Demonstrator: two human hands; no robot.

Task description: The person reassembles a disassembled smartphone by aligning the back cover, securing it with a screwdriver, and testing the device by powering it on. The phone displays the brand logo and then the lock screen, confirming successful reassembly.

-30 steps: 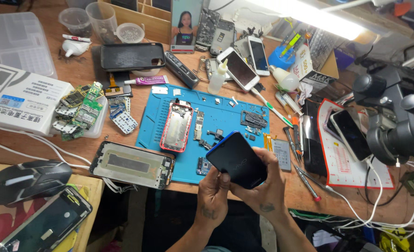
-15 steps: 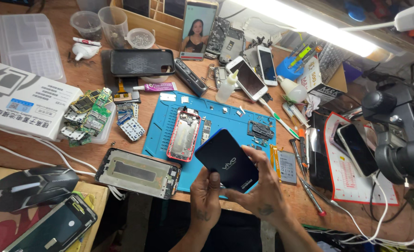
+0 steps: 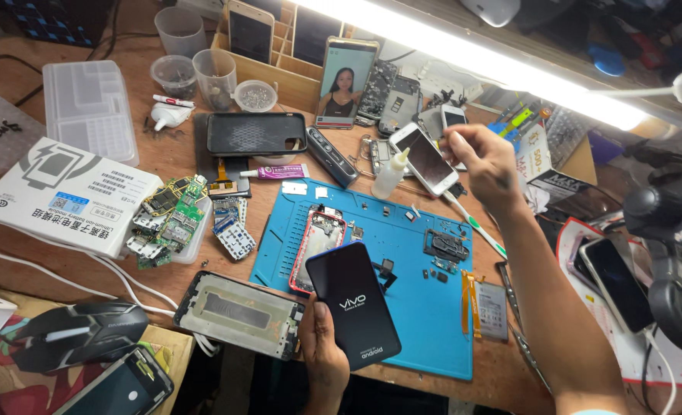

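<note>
My left hand point(image 3: 321, 355) grips the lower end of a black smartphone point(image 3: 352, 303), held screen-up over the near edge of the blue work mat point(image 3: 421, 307); its dark screen shows a white logo. My right hand point(image 3: 485, 160) is stretched out to the back of the bench, fingers pinched together just above a white phone point(image 3: 425, 159) lying face-up. Whether those fingers hold anything is not clear. A small white squeeze bottle point(image 3: 391, 174) stands just left of that phone.
An opened red-framed phone point(image 3: 318, 240), small parts and orange flex cables point(image 3: 470, 301) lie on the mat. A grey display frame point(image 3: 241, 312) lies left of it, with circuit boards point(image 3: 168, 219), a black case point(image 3: 256, 132), a toothbrush point(image 3: 475, 224) and a black microscope point(image 3: 675, 261) around.
My right hand has let go of the black phone and reached away to the back right of the bench. The left hand alone now holds the phone, turned more upright.
</note>
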